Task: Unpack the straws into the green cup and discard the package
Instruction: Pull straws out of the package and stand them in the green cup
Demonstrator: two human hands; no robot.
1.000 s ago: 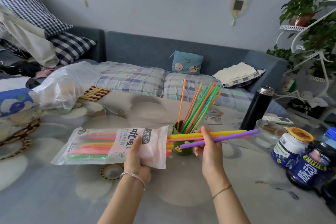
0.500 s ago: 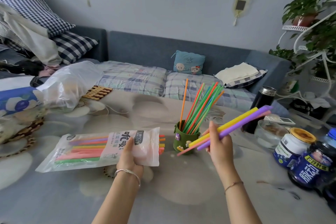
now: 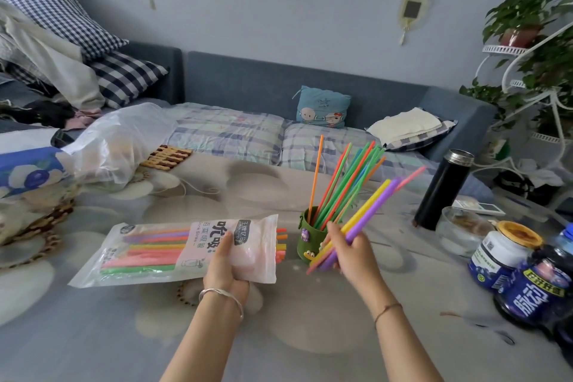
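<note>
My left hand [image 3: 228,267] grips the straw package [image 3: 173,253], a clear and pink plastic bag lying level above the table, its open end to the right with several coloured straw tips sticking out. The green cup [image 3: 308,240] stands on the table just right of the bag and holds several thin orange, green and blue straws that lean to the right. My right hand [image 3: 350,250] is beside the cup's right side, closed on a few thick straws [image 3: 372,205], yellow, purple and pink, tilted up to the right with their lower ends below the cup's rim.
A black thermos [image 3: 441,192], a glass bowl [image 3: 462,231], a white jar [image 3: 502,254] and dark blue bottles [image 3: 539,291] crowd the right side of the table. A crumpled clear plastic bag [image 3: 121,146] lies at the far left. A sofa runs behind the table.
My right hand drew three thick straws out of the package, tilted them from level to steep and brought them beside the cup. The package moved slightly left.
</note>
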